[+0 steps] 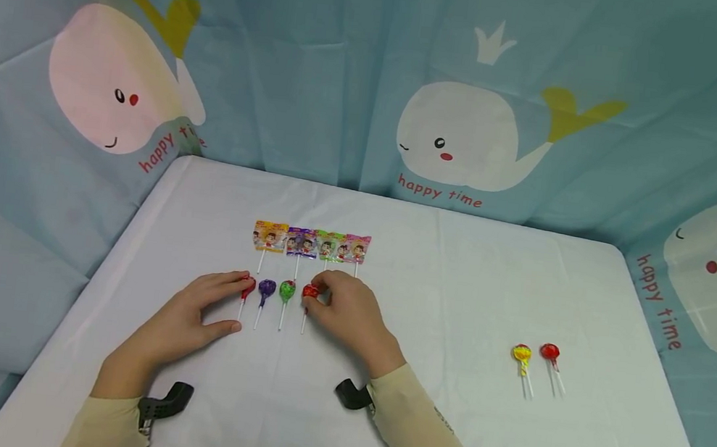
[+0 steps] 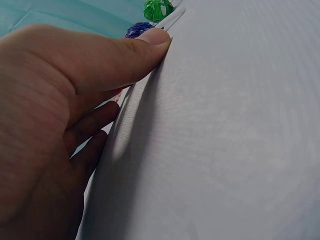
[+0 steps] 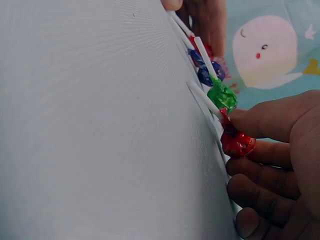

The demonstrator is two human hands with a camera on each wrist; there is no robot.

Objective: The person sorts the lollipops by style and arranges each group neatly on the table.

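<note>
A row of wrapped lollipops lies on the white table, sticks toward me. At its right end, my right hand (image 1: 349, 313) pinches a red lollipop (image 3: 239, 143) by its head between thumb and forefinger. My left hand (image 1: 187, 318) rests at the other end, its fairly straight fingertips touching another red lollipop (image 1: 248, 290) and its thumb spread on the cloth. Between the hands lie a purple lollipop (image 1: 267, 288) and a green lollipop (image 1: 287, 289). In the left wrist view, the left thumb partly covers the purple lollipop (image 2: 139, 30).
Behind the row lie flat-packed lollipops with orange (image 1: 269, 237), purple (image 1: 302, 242), green (image 1: 330, 246) and pink (image 1: 354, 249) wrappers. A yellow lollipop (image 1: 522, 353) and a red one (image 1: 550, 352) lie far right. A whale-print curtain (image 1: 319, 103) hangs behind the table (image 1: 458, 278).
</note>
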